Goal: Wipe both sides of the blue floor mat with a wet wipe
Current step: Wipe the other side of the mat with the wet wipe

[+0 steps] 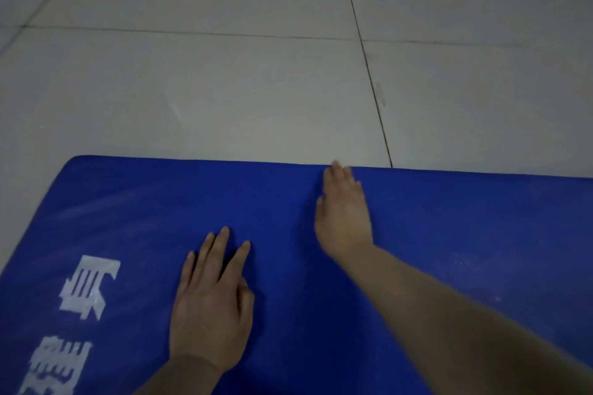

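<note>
Both hands flat, fingers spread: left hand (210, 308) mid blue floor mat (449, 218), right hand (345, 212) at its far edge; no wet wipe visible, so wiping looks unstarted or paused

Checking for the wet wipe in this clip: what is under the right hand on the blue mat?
No wipe shows. The right hand lies flat on the blue mat, fingers at its far edge. Whatever the palm covers is hidden. The left hand also rests flat.
</note>
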